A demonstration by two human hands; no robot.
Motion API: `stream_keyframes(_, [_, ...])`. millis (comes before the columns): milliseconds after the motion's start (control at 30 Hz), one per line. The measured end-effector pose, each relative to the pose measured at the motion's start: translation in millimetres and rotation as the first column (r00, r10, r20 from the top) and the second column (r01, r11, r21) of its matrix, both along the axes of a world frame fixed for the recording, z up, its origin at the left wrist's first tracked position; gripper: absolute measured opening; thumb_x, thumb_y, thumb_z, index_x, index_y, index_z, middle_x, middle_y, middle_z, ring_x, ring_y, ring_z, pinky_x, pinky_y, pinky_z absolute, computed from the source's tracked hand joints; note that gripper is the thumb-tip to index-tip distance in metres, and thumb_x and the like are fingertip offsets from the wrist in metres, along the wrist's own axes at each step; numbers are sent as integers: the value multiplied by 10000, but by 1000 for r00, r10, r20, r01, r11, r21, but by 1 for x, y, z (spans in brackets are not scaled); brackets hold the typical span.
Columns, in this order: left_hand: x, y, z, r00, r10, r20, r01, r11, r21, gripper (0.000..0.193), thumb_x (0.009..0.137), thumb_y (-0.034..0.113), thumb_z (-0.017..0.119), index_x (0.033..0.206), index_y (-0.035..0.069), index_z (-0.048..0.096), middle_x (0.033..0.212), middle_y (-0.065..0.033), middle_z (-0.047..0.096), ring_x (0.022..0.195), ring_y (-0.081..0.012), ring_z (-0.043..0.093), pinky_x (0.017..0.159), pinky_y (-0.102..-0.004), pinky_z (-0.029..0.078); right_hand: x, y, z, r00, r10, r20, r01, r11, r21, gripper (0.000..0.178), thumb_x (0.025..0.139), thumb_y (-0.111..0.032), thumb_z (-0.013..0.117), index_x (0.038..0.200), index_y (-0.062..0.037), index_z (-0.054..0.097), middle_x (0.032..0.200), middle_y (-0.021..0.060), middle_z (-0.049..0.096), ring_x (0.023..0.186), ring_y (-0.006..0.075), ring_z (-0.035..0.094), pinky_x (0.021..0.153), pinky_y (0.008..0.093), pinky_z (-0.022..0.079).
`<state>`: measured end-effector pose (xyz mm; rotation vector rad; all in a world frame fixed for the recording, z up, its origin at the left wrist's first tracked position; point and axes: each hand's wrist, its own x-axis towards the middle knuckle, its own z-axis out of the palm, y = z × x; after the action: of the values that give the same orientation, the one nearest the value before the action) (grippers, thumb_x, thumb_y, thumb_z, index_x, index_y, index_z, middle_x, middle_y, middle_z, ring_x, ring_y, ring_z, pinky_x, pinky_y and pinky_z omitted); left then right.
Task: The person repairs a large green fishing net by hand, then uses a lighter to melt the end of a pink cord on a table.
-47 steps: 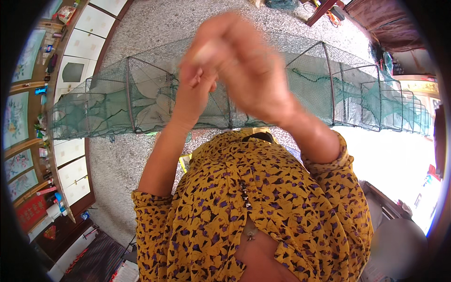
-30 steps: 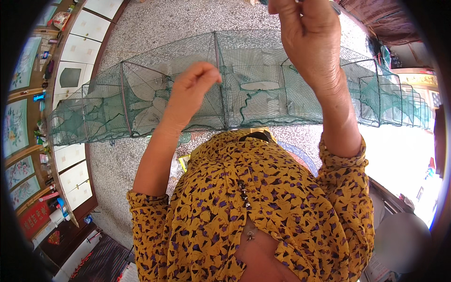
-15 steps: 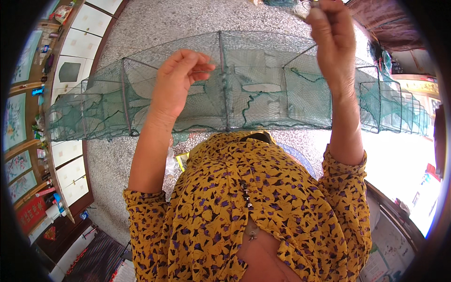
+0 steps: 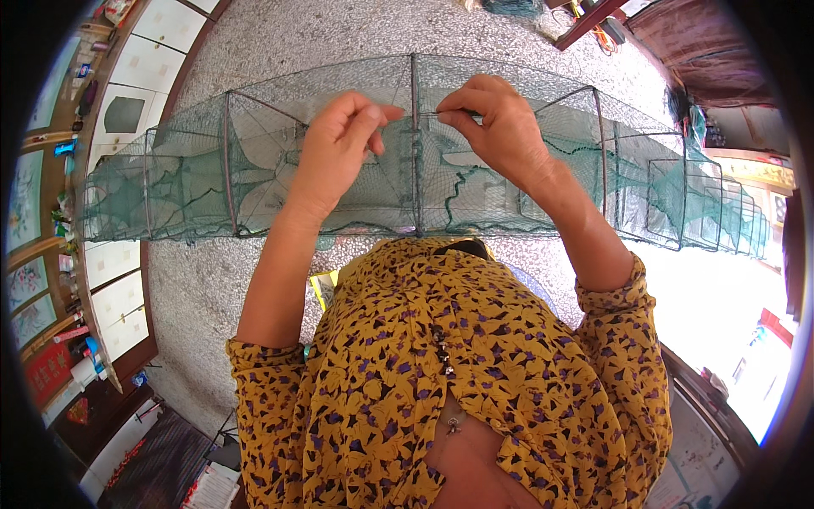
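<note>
A long green mesh fish trap (image 4: 500, 199) with dark rectangular frames stretches across in front of me from left to right. My left hand (image 4: 337, 148) is raised over its middle, thumb and forefinger close together; whatever they pinch is too fine to make out. Just across a dark upright frame bar (image 4: 415, 144), my right hand (image 4: 500, 123) pinches a thin, needle-like piece that points left toward the bar. The fingertips of both hands face each other near the upper part of this frame. A dark green cord (image 4: 454, 199) hangs in the mesh below my right hand.
White cabinets (image 4: 153, 51) and a shelf of small items line the left side. Dark green netting (image 4: 513, 7) lies on the speckled floor (image 4: 288, 34) at the far side. Beside it stands a reddish-brown wooden leg (image 4: 589, 24). Bright light enters at right.
My right hand has come down and left from the far upper right to the middle frame bar. My left hand has shifted slightly right. The trap has moved a little.
</note>
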<state>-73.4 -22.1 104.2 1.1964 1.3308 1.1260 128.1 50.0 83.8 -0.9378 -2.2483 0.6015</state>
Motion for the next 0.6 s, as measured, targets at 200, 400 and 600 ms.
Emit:
stream_keyframes(200, [-10, 1, -9, 983, 115, 140, -103, 991, -88, 159, 921, 141, 451, 828, 36, 526, 799, -48, 603, 611, -57, 494, 483, -185, 367, -27, -13, 5, 946, -44, -320, -15, 984, -180, 91, 732, -132, 679, 781, -71, 631, 811, 81, 558, 784, 230, 561, 668, 340, 467])
stream_keyframes(400, [-12, 1, -10, 922, 201, 330, -181, 979, -89, 146, 918, 135, 458, 829, 43, 528, 780, -52, 587, 622, -86, 518, 515, -204, 388, -44, -10, -3, 967, 21, -256, -58, 989, -138, 119, 740, -140, 709, 786, -76, 619, 815, 36, 509, 739, 158, 523, 625, 269, 450])
stream_keyframes(600, [-11, 2, -16, 958, 145, 246, -127, 988, -88, 112, 900, 130, 480, 839, 46, 524, 791, -42, 581, 655, -83, 506, 559, -207, 401, -59, -22, 27, 912, 94, -399, -24, 984, 177, 103, 771, -142, 690, 837, -96, 625, 830, 11, 536, 733, 141, 528, 661, 245, 441])
